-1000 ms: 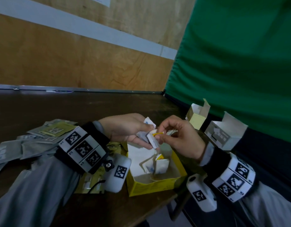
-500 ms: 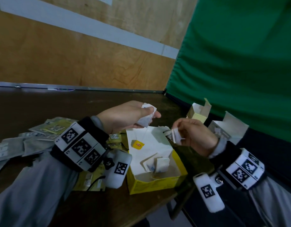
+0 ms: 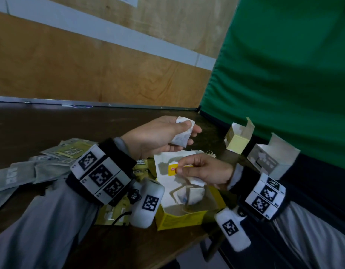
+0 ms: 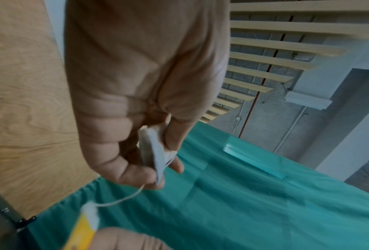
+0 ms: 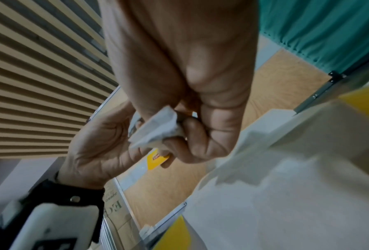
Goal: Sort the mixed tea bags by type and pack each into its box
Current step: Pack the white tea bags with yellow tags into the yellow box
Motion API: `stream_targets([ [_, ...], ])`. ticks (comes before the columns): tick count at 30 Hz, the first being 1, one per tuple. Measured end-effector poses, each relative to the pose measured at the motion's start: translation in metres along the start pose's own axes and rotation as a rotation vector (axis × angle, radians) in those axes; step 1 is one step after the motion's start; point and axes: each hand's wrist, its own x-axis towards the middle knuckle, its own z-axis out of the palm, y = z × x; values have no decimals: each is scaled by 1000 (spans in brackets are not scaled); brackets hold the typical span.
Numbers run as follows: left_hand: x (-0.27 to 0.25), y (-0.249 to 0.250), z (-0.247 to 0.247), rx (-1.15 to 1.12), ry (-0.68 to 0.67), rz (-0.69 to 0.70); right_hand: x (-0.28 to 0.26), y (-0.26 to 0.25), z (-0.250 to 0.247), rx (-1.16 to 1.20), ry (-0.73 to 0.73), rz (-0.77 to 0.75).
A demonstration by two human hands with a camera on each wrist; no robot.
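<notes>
A white tea bag [image 3: 182, 133] is pinched in the left hand [image 3: 158, 136] above the open yellow box [image 3: 179, 218], which sits at the tabletop's [image 3: 51, 125] near edge. The right hand [image 3: 204, 169] pinches its yellow tag [image 3: 172, 168] and a second bag. Two open boxes, pale yellow [image 3: 236, 140] and white [image 3: 268, 160], crowd the right edge; foil sachets [image 3: 31, 169] lie left.

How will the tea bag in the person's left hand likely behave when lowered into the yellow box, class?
The tea bag looks thin and soft, bending in the left hand, so probably floppy and light. Its string runs to the yellow tag pinched by the right hand; it may tangle. The yellow box is open.
</notes>
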Motion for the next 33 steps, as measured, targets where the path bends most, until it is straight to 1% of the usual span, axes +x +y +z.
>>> stream_targets([
  [4, 0, 0, -4, 10, 45, 9, -5, -16, 0, 80, 89, -26],
  [5, 0, 0, -6, 22, 68, 8, -7, -20, -1, 88, 127, -31],
  [6, -1, 1, -8, 45, 97, 5, -9, -24, -3, 73, 196, -30],
  [8, 0, 0, -13, 123, 166, -2, -10, -27, -9, -4, 426, -30],
  [10, 3, -3, -14, 219, 211, -12, -10, -28, -16, -96, 682, -79],
  [11, 4, -5, -14, 251, 212, -25, -10, -29, -19, -138, 776, -133],
  [13, 8, -11, -9, 284, 184, -66, -9, -30, -20, -269, 892, -280],
  [15, 13, -17, -3, 265, 158, -108, -8, -34, -17, -491, 938, -483],
  [17, 15, -19, 3, 169, 174, -149, -7, -35, -11, -714, 903, -655],
  [19, 14, -17, 5, -16, 162, -183, -5, -32, -5, -882, 846, -733],
  [21, 14, -16, 3, -166, 111, -187, -3, -26, -4, -967, 775, -766],
  [23, 13, -15, 1, -160, 76, -165, -5, -23, -5, -976, 705, -745],
  [25, 12, -16, -1, -131, 66, -141, -8, -24, -9, -906, 660, -627],
  [27, 11, -16, -3, -80, 76, -122, -11, -24, -16, -715, 650, -427],
  [29, 10, -16, -4, 44, 76, -106, -13, -20, -26, -489, 623, -253],
  [31, 8, -14, -6, 202, 76, -70, -14, -15, -30, -310, 566, -126],
  [33, 2, -9, -5, 323, 62, -26, -18, -8, -28, -159, 497, -32],
])
